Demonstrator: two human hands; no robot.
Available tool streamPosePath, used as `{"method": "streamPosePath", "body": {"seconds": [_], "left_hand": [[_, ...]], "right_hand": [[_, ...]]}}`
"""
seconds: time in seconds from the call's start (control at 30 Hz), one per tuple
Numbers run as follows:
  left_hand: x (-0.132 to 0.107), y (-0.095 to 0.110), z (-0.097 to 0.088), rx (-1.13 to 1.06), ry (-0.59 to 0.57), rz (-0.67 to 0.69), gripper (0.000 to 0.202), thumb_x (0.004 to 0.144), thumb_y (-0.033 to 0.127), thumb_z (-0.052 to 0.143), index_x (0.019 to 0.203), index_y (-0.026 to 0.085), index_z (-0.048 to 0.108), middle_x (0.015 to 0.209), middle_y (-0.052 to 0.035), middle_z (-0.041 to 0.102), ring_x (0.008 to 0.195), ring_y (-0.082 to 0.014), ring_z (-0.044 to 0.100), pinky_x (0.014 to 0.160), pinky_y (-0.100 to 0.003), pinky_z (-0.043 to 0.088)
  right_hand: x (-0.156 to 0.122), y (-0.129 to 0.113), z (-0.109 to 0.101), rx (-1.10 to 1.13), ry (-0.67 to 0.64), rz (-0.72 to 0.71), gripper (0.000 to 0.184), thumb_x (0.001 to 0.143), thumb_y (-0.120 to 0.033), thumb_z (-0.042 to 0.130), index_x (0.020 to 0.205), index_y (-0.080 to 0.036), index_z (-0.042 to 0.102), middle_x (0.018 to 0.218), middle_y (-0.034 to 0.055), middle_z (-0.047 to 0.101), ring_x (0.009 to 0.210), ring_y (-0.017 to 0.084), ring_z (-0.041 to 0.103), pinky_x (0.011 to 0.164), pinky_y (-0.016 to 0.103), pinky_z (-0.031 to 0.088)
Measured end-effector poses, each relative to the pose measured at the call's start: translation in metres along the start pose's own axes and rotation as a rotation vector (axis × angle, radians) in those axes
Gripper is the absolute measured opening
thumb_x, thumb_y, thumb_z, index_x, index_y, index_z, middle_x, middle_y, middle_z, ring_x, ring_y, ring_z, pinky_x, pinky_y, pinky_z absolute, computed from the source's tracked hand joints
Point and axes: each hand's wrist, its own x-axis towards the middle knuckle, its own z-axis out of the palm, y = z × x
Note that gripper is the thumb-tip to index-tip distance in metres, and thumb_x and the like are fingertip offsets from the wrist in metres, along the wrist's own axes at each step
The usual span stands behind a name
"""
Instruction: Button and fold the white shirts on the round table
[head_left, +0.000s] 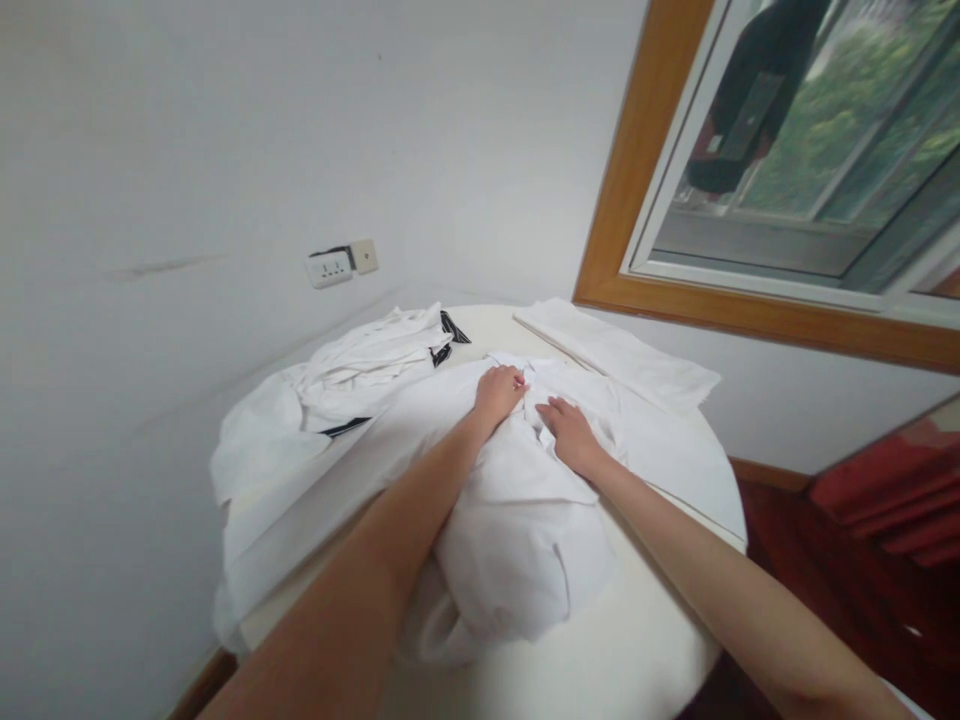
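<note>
A white shirt (517,540), rumpled and bunched, lies on the middle of the round table (570,665) under the left hand (498,394), fingers bent, grip unclear, and the right hand (574,436), fingers loosely apart.

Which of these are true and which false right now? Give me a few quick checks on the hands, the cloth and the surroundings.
1. The left hand and right hand are both at the white garment. True.
2. The right hand is holding scissors. False: no tool shows in it.
3. Black fabric shows at the white cloth pile on the left. True.
4. The tabletop is square. False: the table has a rounded edge.
5. The wooden window frame is right of the wall socket. True.
</note>
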Motion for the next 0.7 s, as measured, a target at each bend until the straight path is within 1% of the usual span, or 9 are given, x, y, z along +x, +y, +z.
{"method": "streamPosePath", "body": {"seconds": [0.07, 0.17, 0.27, 0.33, 0.4, 0.47, 0.53, 0.57, 0.7], "left_hand": [[0.005, -0.002, 0.0, 0.006, 0.013, 0.025, 0.017, 0.085, 0.031, 0.059, 0.094, 0.019, 0.066, 0.099, -0.0058, 0.068, 0.094, -0.0184, 0.059, 0.091, -0.031, 0.043], [0.009, -0.003, -0.004, 0.049, 0.018, 0.056, 0.018, 0.088, 0.024, 0.051, 0.095, 0.018, 0.066, 0.098, -0.0076, 0.069, 0.096, -0.0192, 0.06, 0.092, -0.032, 0.043], [0.007, 0.0, -0.013, 0.039, -0.018, -0.001, 0.021, 0.087, 0.019, 0.046, 0.094, 0.018, 0.066, 0.099, -0.0083, 0.069, 0.098, -0.0197, 0.061, 0.091, -0.031, 0.044], [0.0, 0.005, -0.018, -0.005, -0.008, -0.048, 0.021, 0.085, 0.017, 0.048, 0.098, 0.018, 0.064, 0.102, -0.0089, 0.069, 0.099, -0.0196, 0.062, 0.09, -0.031, 0.045], [-0.013, 0.012, -0.02, -0.067, 0.06, -0.075, 0.024, 0.084, 0.016, 0.048, 0.106, 0.017, 0.058, 0.103, -0.0095, 0.067, 0.099, -0.0187, 0.061, 0.089, -0.03, 0.045], [-0.029, 0.019, -0.018, -0.131, 0.106, -0.118, 0.026, 0.084, 0.013, 0.047, 0.109, 0.016, 0.053, 0.1, -0.0091, 0.066, 0.095, -0.0174, 0.062, 0.087, -0.029, 0.046], [-0.044, 0.023, -0.014, -0.162, 0.091, -0.143, 0.026, 0.082, 0.011, 0.047, 0.108, 0.016, 0.051, 0.096, -0.008, 0.065, 0.092, -0.0171, 0.062, 0.085, -0.029, 0.047], [-0.05, 0.024, -0.012, -0.157, 0.076, -0.125, 0.026, 0.081, 0.009, 0.048, 0.106, 0.017, 0.051, 0.095, -0.0074, 0.065, 0.092, -0.0172, 0.062, 0.086, -0.03, 0.047], [-0.059, 0.021, -0.006, -0.11, 0.032, -0.01, 0.026, 0.075, 0.008, 0.052, 0.1, 0.018, 0.053, 0.094, -0.005, 0.065, 0.096, -0.0179, 0.06, 0.091, -0.032, 0.045]], "right_hand": [[0.0, -0.002, 0.003, -0.058, -0.014, 0.001, 0.049, 0.091, -0.018, 0.041, 0.14, -0.016, 0.046, 0.149, 0.0166, 0.036, 0.139, 0.027, 0.029, 0.112, 0.046, 0.021], [0.008, -0.002, 0.003, -0.085, -0.042, 0.001, 0.049, 0.094, -0.02, 0.037, 0.142, -0.016, 0.043, 0.151, 0.0164, 0.034, 0.14, 0.027, 0.027, 0.112, 0.047, 0.019], [0.021, 0.001, 0.003, -0.065, -0.043, 0.009, 0.049, 0.095, -0.024, 0.039, 0.143, -0.017, 0.043, 0.152, 0.015, 0.033, 0.141, 0.026, 0.027, 0.113, 0.047, 0.019], [0.029, 0.004, 0.003, -0.018, -0.034, 0.025, 0.047, 0.094, -0.025, 0.042, 0.141, -0.019, 0.046, 0.151, 0.0136, 0.035, 0.14, 0.025, 0.029, 0.113, 0.045, 0.02], [0.036, 0.009, 0.004, 0.06, -0.016, 0.046, 0.044, 0.091, -0.025, 0.049, 0.135, -0.02, 0.053, 0.148, 0.0128, 0.04, 0.138, 0.024, 0.034, 0.113, 0.043, 0.023], [0.04, 0.013, 0.004, 0.179, 0.03, 0.061, 0.037, 0.088, -0.024, 0.054, 0.124, -0.02, 0.062, 0.142, 0.0113, 0.049, 0.133, 0.022, 0.041, 0.11, 0.041, 0.028], [0.04, 0.016, 0.003, 0.345, 0.097, 0.069, 0.028, 0.088, -0.027, 0.052, 0.11, -0.021, 0.069, 0.127, 0.008, 0.062, 0.122, 0.02, 0.052, 0.105, 0.038, 0.035], [0.038, 0.017, 0.001, 0.44, 0.136, 0.075, 0.027, 0.089, -0.03, 0.05, 0.105, -0.021, 0.07, 0.119, 0.0061, 0.067, 0.115, 0.019, 0.057, 0.102, 0.036, 0.039], [0.028, 0.014, -0.007, 0.73, 0.275, 0.061, 0.031, 0.089, -0.04, 0.045, 0.094, -0.019, 0.067, 0.099, 0.0039, 0.071, 0.097, 0.017, 0.063, 0.091, 0.03, 0.045]]}}
